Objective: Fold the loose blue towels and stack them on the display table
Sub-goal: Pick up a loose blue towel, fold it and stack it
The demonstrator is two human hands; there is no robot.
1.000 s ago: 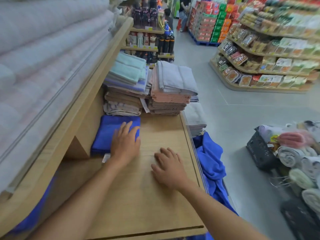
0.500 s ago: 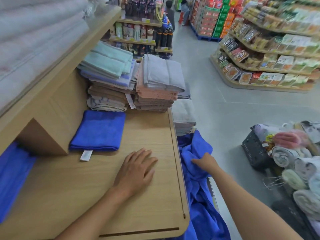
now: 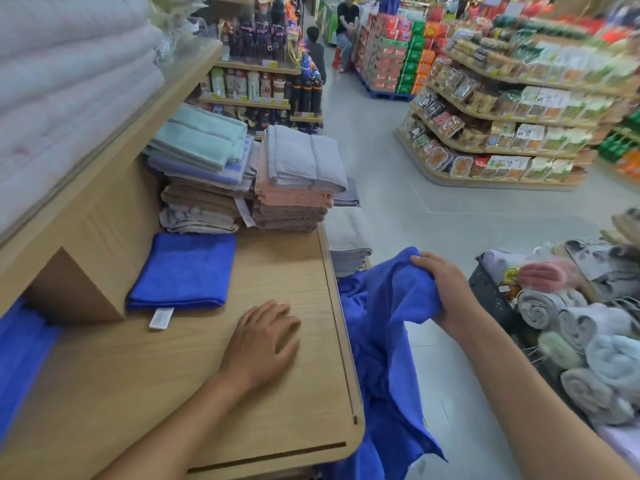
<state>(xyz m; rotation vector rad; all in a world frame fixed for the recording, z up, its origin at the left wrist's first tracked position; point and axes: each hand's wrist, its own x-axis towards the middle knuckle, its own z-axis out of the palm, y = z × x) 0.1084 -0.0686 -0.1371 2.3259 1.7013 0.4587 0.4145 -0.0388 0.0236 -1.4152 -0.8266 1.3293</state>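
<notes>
Head view: the right hand [image 3: 446, 289] now grips a loose blue towel [image 3: 388, 306], raised beside the table [image 3: 138, 393]; the left hand [image 3: 259, 344] rests flat on it, empty. The next fold can likely begin.

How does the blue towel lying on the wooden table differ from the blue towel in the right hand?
The folded towel is a neat, flat rectangle; the held towel is crumpled and unfolded. The folded towel lies on the display table; the held towel hangs beside the table's right edge, gripped by the right hand. Both are the same bright blue.
</notes>
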